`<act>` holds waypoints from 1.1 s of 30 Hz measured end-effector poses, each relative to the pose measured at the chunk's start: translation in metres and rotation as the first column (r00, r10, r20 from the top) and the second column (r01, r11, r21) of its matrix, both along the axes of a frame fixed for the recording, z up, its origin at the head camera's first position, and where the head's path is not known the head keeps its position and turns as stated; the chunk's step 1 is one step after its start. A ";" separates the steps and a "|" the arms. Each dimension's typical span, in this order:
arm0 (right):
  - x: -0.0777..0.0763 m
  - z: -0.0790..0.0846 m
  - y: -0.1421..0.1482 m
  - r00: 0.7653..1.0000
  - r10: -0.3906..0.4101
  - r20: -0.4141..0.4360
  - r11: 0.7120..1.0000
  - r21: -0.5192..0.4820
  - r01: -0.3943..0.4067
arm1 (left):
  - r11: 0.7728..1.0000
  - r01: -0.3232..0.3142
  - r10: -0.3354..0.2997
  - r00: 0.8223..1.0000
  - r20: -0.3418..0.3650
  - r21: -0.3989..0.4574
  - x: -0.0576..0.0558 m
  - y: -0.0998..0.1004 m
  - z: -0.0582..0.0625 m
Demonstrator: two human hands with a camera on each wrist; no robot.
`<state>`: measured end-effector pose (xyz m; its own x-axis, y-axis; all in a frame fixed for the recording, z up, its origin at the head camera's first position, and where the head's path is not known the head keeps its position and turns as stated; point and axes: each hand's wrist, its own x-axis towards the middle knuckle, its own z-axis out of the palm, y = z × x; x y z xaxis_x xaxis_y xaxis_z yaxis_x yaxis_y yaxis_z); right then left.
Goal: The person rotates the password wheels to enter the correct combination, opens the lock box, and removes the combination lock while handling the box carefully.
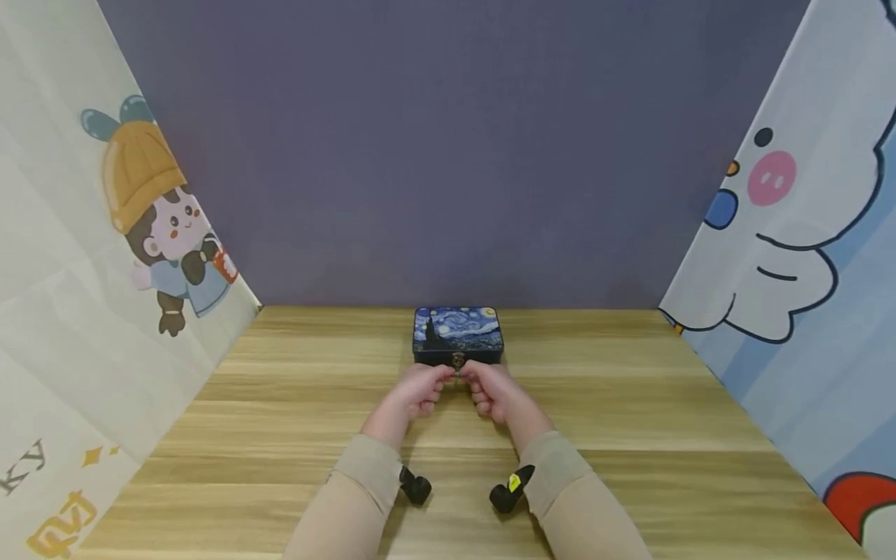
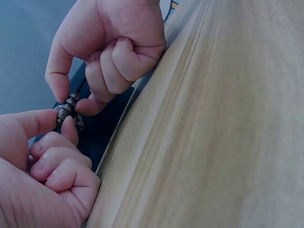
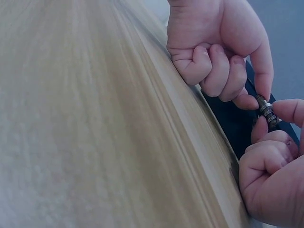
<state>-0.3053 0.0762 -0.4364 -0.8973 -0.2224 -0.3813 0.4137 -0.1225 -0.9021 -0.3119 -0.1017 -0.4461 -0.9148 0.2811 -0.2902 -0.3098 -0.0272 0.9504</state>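
A small tin box with a starry night painting on its lid stands closed at the back middle of the table. A brass-coloured latch sits on its dark front. At the latch is a small metal combination padlock with a row of ringed dials. My left hand pinches one end of this padlock between thumb and index finger, the other fingers curled in. From the opposite side my right hand pinches the other end likewise. The fingertips partly cover the lock.
The wood-grain table runs back to a grey-blue panel. Cartoon-printed sheets flank it, a white one on the left and a blue-and-white one on the right. Small black wrist cameras are strapped at both sleeves.
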 end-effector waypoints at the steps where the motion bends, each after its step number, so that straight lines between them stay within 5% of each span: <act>1: 0.000 0.000 0.000 1.000 -0.002 -0.002 1.000 0.005 0.002 | 1.000 0.000 0.000 1.000 0.000 0.000 0.000 0.000 0.000; 33: 0.000 -0.003 0.001 1.000 0.005 -0.022 0.999 -0.038 -0.006 | 1.000 0.002 -0.002 1.000 -0.019 -0.005 0.001 0.001 -0.002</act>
<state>-0.3050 0.0775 -0.4397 -0.9042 -0.2415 -0.3524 0.3943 -0.1545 -0.9059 -0.3107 -0.1011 -0.4483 -0.9193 0.2820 -0.2743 -0.2921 -0.0221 0.9561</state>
